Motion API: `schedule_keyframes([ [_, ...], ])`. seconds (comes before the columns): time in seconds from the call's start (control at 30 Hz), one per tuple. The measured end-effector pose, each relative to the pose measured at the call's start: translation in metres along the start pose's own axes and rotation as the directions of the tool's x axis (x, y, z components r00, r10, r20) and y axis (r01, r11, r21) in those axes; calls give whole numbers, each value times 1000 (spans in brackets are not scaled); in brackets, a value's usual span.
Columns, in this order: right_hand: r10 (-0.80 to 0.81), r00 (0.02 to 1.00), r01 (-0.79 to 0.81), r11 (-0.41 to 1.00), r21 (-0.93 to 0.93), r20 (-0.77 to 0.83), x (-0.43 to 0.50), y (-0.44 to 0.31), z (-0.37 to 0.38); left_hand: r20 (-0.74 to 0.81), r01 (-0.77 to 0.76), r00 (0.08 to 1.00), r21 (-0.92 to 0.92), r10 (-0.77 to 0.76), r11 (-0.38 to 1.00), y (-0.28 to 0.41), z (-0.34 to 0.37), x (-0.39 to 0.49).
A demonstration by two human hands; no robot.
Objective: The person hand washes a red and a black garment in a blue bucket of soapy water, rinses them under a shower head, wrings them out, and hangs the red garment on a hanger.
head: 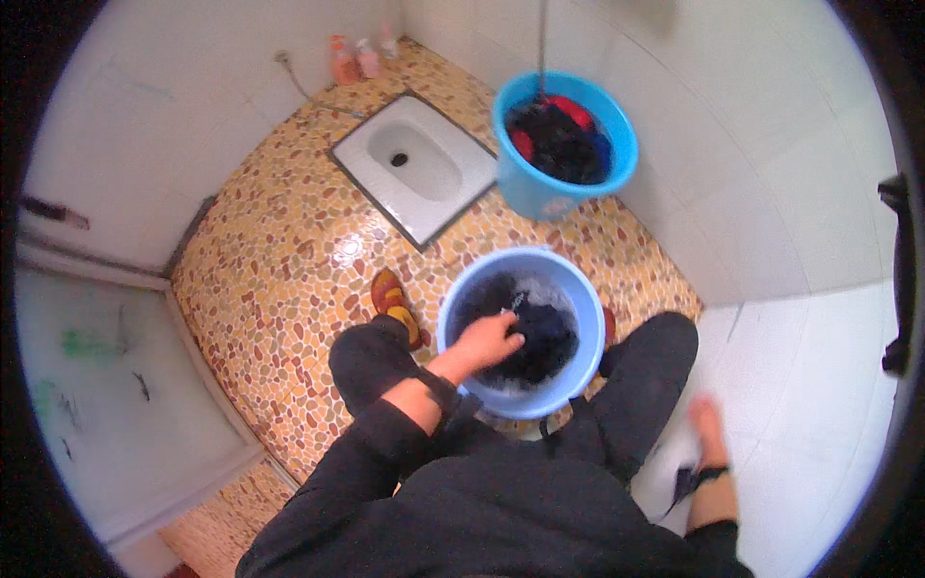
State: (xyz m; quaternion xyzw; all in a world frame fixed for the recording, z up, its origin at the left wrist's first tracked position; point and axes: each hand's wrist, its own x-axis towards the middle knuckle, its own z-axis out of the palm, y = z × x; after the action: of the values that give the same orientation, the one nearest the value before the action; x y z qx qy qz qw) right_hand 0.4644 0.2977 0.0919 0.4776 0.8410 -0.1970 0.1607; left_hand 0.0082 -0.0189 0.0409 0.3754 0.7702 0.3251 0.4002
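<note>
Dark wet clothing (547, 336) lies in sudsy water in a light blue plastic basin (594, 361) between my knees. My left hand (490, 341) reaches over the basin's near left side, at the clothing. Its fingertips are partly hidden, so a hold on the cloth is not certain. Beside those fingers, a small pale print or mark shows on the fabric. My right hand (707, 423) is out to the right of my right knee, away from the basin and blurred by motion. A dark band circles each wrist.
A brighter blue bucket (524, 191) holding black and red clothing stands ahead by the wall, with a thin hose or cord (542, 43) hanging into it. Left of it is a squat toilet (433, 209). Bottles (345, 61) stand in the far corner. A door (137, 390) is at left.
</note>
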Motion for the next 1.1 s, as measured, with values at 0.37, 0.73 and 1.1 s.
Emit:
schedule_keyframes([
  [0.37, 282, 797, -525, 761, 381, 535, -49, -83, 155, -65, 47, 997, -71, -51, 996, -19, -6, -13],
  [0.73, 61, 881, -307, 827, 470, 468, 20, -166, 128, -56, 78, 995, -103, -84, 992, -36, -6, -20],
  [1.1, -88, 904, -162, 834, 528, 417, 19, -216, 166, -76, 96, 992, -51, -99, 994, -58, -6, -11],
])
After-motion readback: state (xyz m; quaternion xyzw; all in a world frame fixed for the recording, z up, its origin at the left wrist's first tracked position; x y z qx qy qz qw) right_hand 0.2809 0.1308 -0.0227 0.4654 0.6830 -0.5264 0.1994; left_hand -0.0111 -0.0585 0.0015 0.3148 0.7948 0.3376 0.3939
